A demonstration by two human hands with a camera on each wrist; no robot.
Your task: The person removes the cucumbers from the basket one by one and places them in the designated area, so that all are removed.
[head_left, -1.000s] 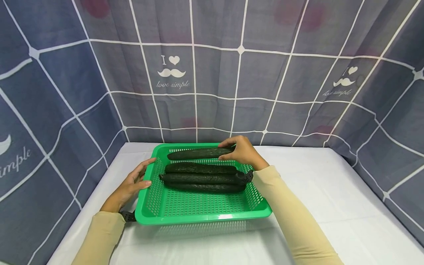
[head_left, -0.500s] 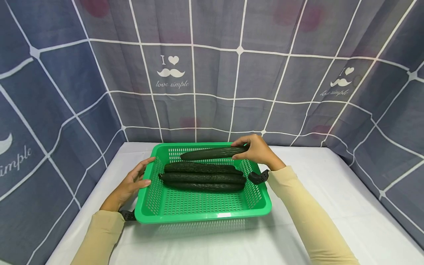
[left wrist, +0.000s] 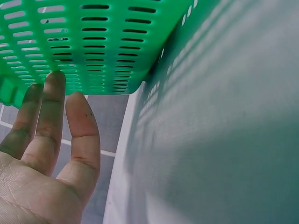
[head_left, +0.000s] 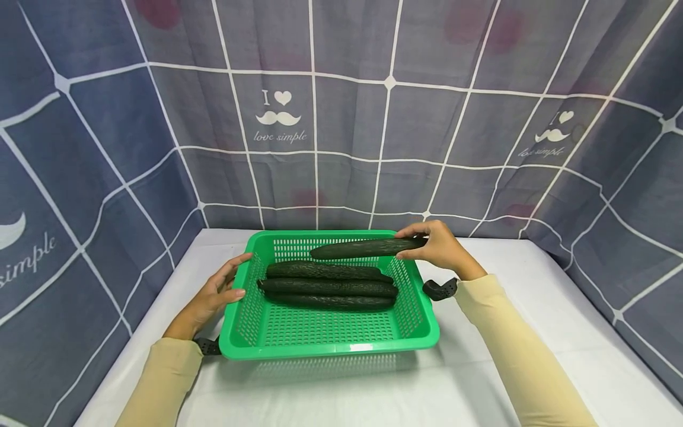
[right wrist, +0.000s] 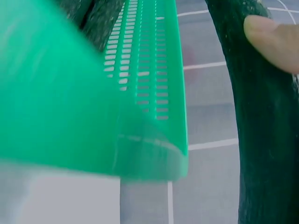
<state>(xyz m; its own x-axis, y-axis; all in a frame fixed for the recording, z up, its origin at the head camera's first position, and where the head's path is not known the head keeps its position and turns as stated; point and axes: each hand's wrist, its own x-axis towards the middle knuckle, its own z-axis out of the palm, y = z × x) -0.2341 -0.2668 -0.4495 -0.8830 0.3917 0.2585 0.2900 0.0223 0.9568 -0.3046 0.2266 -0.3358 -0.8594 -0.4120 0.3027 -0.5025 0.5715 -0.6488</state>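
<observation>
My right hand (head_left: 441,249) pinches a long dark green cucumber (head_left: 360,249) near its right end. The cucumber is held roughly level above the back of a green plastic basket (head_left: 325,351), its right end reaching past the basket's corner. In the right wrist view a fingertip (right wrist: 271,39) presses on the cucumber's skin. My left hand (head_left: 209,296) rests against the left end of the basket; in the left wrist view its fingers (left wrist: 52,109) are extended and touch the slotted outer wall. Several more cucumbers (head_left: 328,287) lie side by side inside the basket.
The basket stands on a table with a white cloth (head_left: 539,308). A grey checked curtain (head_left: 341,136) with white lines and lettering hangs behind the table and along both sides. Each wrist wears a small black camera mount (head_left: 440,289).
My right hand has moved to the right, drawing the cucumber along above the basket's back edge. The left hand, the basket and the other cucumbers stay where they were.
</observation>
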